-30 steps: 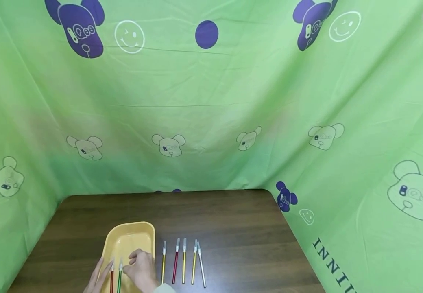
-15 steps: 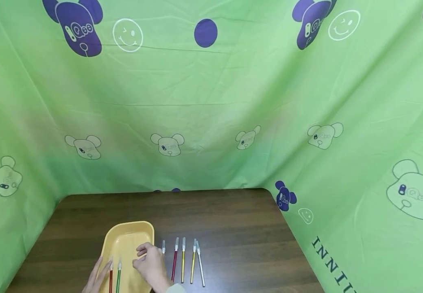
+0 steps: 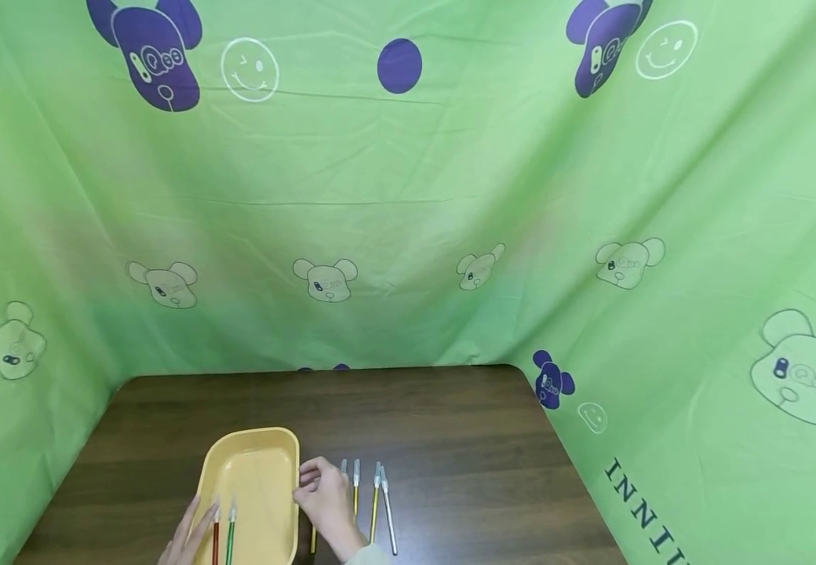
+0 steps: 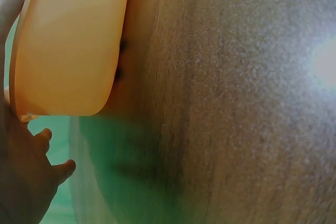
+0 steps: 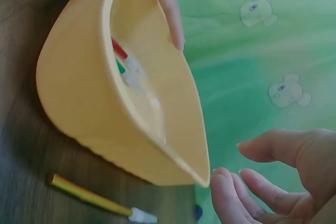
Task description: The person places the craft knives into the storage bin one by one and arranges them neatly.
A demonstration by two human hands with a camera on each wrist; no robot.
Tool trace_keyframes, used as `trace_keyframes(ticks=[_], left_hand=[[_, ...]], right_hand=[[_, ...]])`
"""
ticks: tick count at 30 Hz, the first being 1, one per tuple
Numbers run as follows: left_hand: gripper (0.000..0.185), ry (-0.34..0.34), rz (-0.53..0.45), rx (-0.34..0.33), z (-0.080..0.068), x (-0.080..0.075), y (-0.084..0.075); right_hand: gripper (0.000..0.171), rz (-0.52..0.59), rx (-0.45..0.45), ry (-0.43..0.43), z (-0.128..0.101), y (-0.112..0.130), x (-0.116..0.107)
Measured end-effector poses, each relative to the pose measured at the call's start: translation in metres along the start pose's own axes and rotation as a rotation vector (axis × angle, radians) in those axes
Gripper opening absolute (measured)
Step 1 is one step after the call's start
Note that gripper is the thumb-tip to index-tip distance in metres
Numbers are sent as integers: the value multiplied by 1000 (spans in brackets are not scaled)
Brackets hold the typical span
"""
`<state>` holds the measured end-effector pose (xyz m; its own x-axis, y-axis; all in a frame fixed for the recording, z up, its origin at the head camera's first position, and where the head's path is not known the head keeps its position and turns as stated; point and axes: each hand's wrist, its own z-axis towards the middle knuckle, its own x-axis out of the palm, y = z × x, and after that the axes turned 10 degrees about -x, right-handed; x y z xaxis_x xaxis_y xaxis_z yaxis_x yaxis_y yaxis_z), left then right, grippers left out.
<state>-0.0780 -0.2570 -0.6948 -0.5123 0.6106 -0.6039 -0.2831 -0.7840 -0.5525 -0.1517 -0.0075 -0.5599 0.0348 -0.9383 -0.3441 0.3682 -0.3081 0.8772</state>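
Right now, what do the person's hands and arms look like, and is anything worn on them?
Both hands are bare: no gloves, rings or watch show. The right hand ends in a pale, light-coloured sleeve cuff at the bottom edge of the head view. The left hand shows only fingers with short plain nails; its wrist is out of frame, so any sleeve there cannot be seen.

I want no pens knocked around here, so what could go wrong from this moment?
The right hand hovers over the pens lined up beside the yellow tray; reaching for one, it might nudge the others out of line. The left hand rests against the tray's edge, so a bump could shift the tray and roll the red and green pens inside.
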Motion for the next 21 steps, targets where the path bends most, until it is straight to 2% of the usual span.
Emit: trace_keyframes(ticks=[5, 7, 13, 21], left_hand=[[111, 28, 33, -30, -1, -1, -5], [111, 47, 29, -51, -2, -3, -7], [111, 105, 1, -121, -3, -7, -14], [114, 126, -1, -140, -3, -6, -15]], right_hand=[[25, -37, 26, 5, -1, -9, -13], [25, -28, 31, -1, -1, -13, -17], [27, -92, 28, -35, 0, -25, -31], [28, -151, 48, -28, -1, -43, -44]])
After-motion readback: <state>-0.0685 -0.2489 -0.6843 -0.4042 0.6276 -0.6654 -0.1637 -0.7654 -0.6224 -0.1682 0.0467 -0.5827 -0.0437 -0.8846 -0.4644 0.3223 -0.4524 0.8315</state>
